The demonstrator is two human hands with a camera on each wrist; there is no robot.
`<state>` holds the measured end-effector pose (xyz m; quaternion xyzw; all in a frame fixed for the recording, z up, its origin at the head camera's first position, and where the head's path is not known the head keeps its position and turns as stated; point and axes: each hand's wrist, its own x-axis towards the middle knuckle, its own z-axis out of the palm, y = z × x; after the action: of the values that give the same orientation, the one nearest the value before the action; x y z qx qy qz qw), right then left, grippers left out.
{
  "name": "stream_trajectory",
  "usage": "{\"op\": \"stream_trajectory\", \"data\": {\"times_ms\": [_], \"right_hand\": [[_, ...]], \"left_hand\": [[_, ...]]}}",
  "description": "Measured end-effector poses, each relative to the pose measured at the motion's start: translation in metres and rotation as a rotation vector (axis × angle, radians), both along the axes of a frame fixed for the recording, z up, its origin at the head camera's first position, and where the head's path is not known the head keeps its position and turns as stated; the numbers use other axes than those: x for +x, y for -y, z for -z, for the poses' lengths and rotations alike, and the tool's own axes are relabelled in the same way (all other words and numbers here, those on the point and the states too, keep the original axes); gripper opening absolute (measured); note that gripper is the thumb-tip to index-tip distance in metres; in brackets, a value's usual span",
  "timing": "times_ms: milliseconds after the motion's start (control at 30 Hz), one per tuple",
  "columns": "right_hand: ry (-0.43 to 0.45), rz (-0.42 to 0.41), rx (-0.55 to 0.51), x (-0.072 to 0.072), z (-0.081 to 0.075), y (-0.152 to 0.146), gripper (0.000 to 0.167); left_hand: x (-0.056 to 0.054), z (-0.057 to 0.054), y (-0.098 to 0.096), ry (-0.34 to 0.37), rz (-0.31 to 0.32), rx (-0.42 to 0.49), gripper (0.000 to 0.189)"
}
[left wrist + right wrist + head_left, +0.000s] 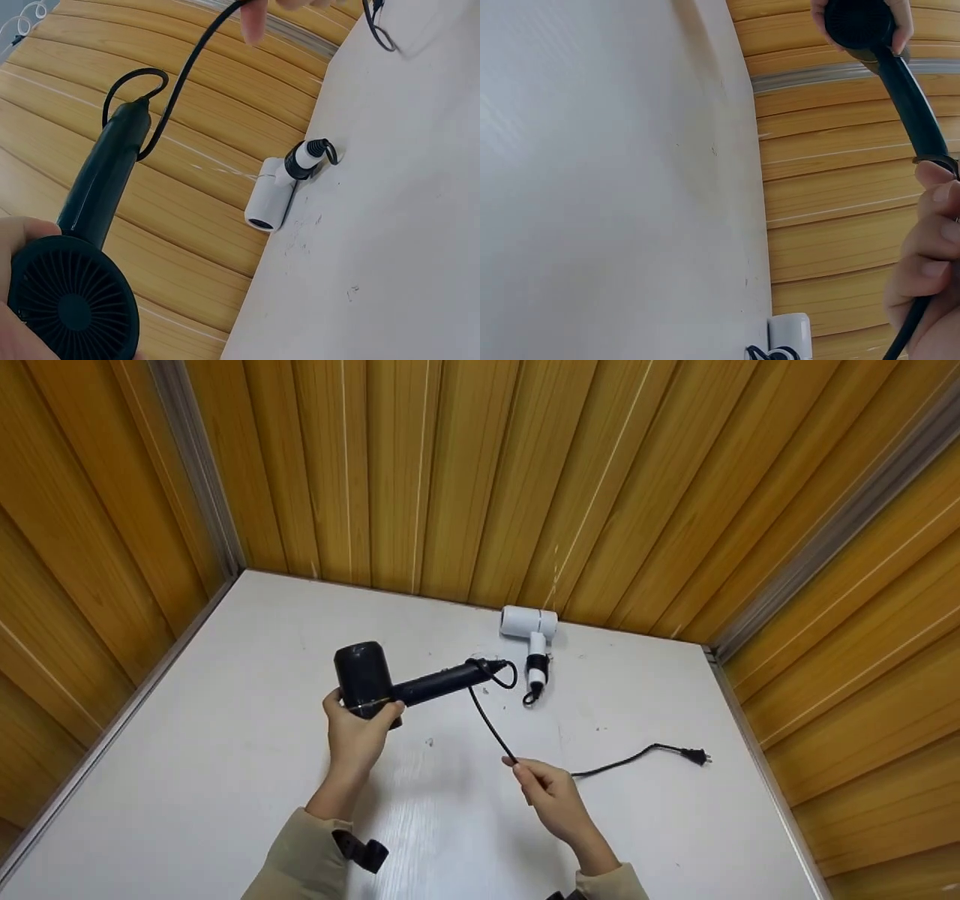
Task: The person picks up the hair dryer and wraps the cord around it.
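My left hand (pixel 355 740) grips a dark hair dryer (pixel 433 685) by its barrel and lifts it above the white table, handle pointing right. In the left wrist view the round slotted grille (pixel 73 304) of the dryer faces the camera. The black cord (pixel 491 727) loops at the handle's end, passes once about the handle and runs down to my right hand (pixel 553 801), which pinches it between thumb and fingers. Beyond that hand the cord lies on the table, ending in a two-pin plug (pixel 695 756). The right wrist view shows curled fingers (pixel 926 270) round the cord.
A white hair dryer (pixel 527 622) lies at the table's back edge, its black cord wound around the handle. Wood-look panels (pixel 450 472) wall the white table (pixel 247 675) at the back and both sides, with grey metal strips along the corners.
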<state>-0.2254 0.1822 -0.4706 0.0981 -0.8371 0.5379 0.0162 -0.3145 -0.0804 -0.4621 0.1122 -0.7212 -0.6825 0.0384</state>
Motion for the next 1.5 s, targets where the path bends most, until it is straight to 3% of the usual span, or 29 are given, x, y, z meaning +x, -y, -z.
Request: {"op": "stream_trajectory", "data": {"times_ms": [300, 500, 767, 1000, 1300, 1500], "right_hand": [[-0.067, -0.011, 0.086, 0.022, -0.017, -0.002, 0.020], [-0.184, -0.056, 0.070, 0.032, -0.024, 0.001, 0.018], [-0.311, -0.131, 0.083, 0.035, -0.011, -0.021, 0.016], [-0.429, -0.192, 0.155, 0.034, -0.042, -0.040, 0.016], [-0.708, -0.124, 0.387, 0.014, -0.086, -0.060, 0.023], [-0.871, -0.091, 0.456, 0.004, -0.105, -0.072, 0.009]], "left_hand": [[-0.008, 0.012, 0.009, 0.066, -0.066, -0.026, 0.098], [-0.011, 0.018, 0.012, 0.032, -0.099, -0.030, 0.096], [-0.012, 0.025, 0.013, -0.029, -0.153, -0.090, 0.091], [-0.008, 0.028, 0.013, -0.088, -0.119, -0.182, 0.092], [0.000, 0.029, 0.007, -0.194, -0.047, -0.337, 0.090], [0.008, 0.026, 0.002, -0.253, -0.006, -0.413, 0.087]]}}
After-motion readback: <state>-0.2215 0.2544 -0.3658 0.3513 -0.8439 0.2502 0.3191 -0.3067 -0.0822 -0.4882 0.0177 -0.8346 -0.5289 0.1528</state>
